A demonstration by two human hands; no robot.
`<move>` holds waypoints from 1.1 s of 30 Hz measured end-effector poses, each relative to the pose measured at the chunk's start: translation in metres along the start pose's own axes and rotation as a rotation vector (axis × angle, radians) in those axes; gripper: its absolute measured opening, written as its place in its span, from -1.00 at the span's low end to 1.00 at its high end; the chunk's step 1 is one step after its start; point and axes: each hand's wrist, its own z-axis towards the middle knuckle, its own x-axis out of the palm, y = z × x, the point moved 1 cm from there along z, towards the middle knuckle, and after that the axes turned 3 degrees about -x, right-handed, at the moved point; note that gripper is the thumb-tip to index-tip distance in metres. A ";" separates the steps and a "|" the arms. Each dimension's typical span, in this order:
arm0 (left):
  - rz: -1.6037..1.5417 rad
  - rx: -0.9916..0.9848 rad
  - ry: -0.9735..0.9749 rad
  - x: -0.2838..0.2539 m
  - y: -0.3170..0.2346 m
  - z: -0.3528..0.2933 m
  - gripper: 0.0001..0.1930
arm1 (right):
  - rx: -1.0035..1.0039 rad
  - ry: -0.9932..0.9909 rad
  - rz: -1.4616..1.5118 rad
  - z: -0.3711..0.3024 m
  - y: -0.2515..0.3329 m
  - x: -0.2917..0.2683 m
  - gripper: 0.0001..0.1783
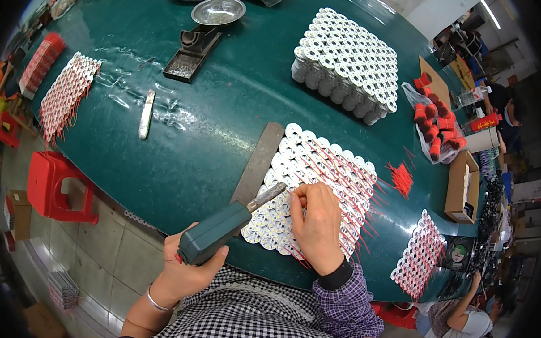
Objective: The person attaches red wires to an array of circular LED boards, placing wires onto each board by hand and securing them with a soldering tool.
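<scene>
My left hand (190, 262) is wrapped round the handle of a dark green soldering gun (216, 234). Its metal tip touches or hovers just above a panel of round white circuit boards (267, 215); which, I cannot tell. Close to the tip, my right hand (318, 224) is closed in a pinch over the panel, and whatever the fingertips hold is too small to make out. Thin red wires (339, 167) lie across the panel's far and right parts, some sticking out past its edge. A flat grey metal bar (258, 162) lies along the panel's left side.
A tall stack of white board panels (348, 56) stands at the back. On the right are loose red wires (400, 179), red spools (437, 123), a cardboard box (463, 187) and a wired panel (420, 255). Leftward lie a knife-like strip (146, 115) and a black tray (190, 59).
</scene>
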 end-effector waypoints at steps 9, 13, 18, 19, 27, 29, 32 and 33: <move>0.004 -0.030 0.038 0.000 0.006 -0.002 -0.87 | -0.016 -0.009 -0.019 0.000 0.000 0.001 -0.85; 0.037 -0.028 0.043 0.000 0.001 -0.001 -0.88 | -0.014 -0.009 -0.026 0.000 -0.001 0.001 -0.86; 0.116 0.106 -0.077 -0.004 0.011 -0.012 -0.81 | -0.018 -0.011 -0.017 0.000 0.000 0.000 -0.87; 0.117 0.109 -0.077 -0.005 0.010 -0.017 -0.81 | -0.019 -0.014 -0.017 0.000 -0.001 0.000 -0.87; -0.079 -0.023 -0.202 -0.001 -0.011 -0.026 -0.72 | -0.002 0.083 -0.169 -0.010 0.012 -0.007 -0.72; -0.080 -0.039 -0.238 -0.003 -0.012 -0.033 -0.71 | -0.181 0.061 -0.285 -0.018 0.028 -0.012 -0.43; -0.079 -0.030 -0.264 -0.003 -0.007 -0.049 -0.60 | -0.159 0.245 -0.249 -0.039 0.019 -0.010 -0.23; -0.059 -0.012 -0.275 -0.004 0.000 -0.054 -0.50 | -0.175 0.280 -0.212 -0.044 0.013 -0.008 -0.22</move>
